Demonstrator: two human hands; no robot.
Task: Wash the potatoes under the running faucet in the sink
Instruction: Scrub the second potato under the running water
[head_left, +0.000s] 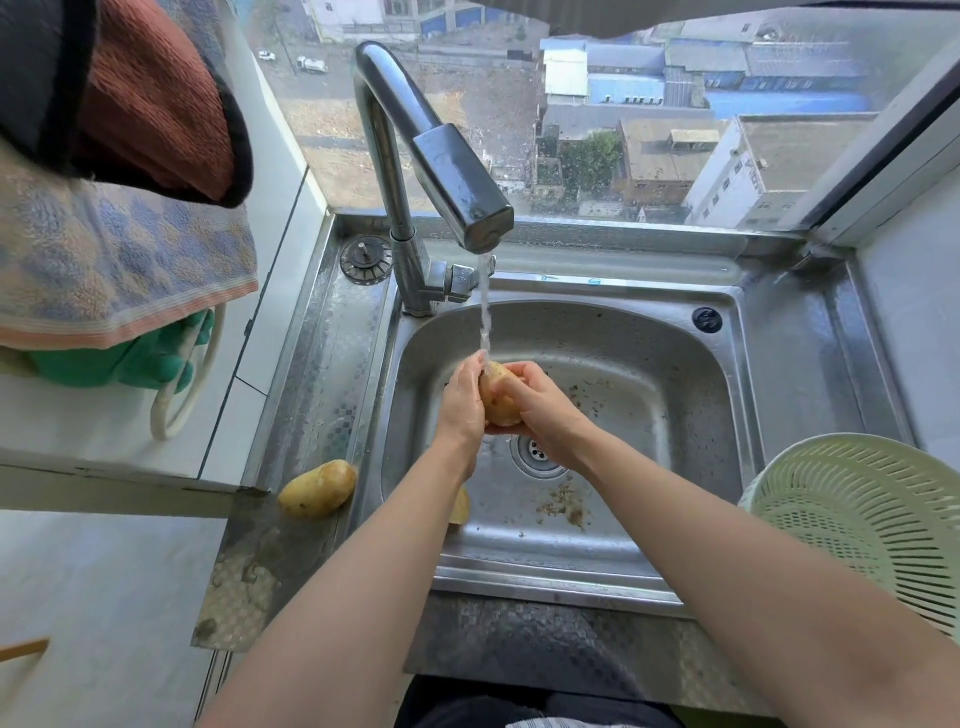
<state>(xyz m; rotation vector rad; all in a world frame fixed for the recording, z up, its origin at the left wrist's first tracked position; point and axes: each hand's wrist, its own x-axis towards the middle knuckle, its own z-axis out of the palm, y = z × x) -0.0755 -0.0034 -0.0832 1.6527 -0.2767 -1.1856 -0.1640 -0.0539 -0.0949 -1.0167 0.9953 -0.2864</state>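
Observation:
Water runs from the steel faucet (457, 176) in a thin stream onto a yellow potato (497, 397) held over the steel sink (649, 364). My left hand (462, 402) cups the potato's left side and my right hand (543, 405) wraps round its right side. A second potato (318, 489) lies on the sink's left ledge. A third potato (460, 506) lies in the basin by the left wall, mostly hidden behind my left forearm.
A pale green plastic colander (862, 525) sits on the counter at the right. The drain (537, 452) is below my hands, with dirt bits on the basin floor. A sink strainer plug (366, 259) lies at the back left. Towels (119, 249) and green gloves (130, 358) hang at the left.

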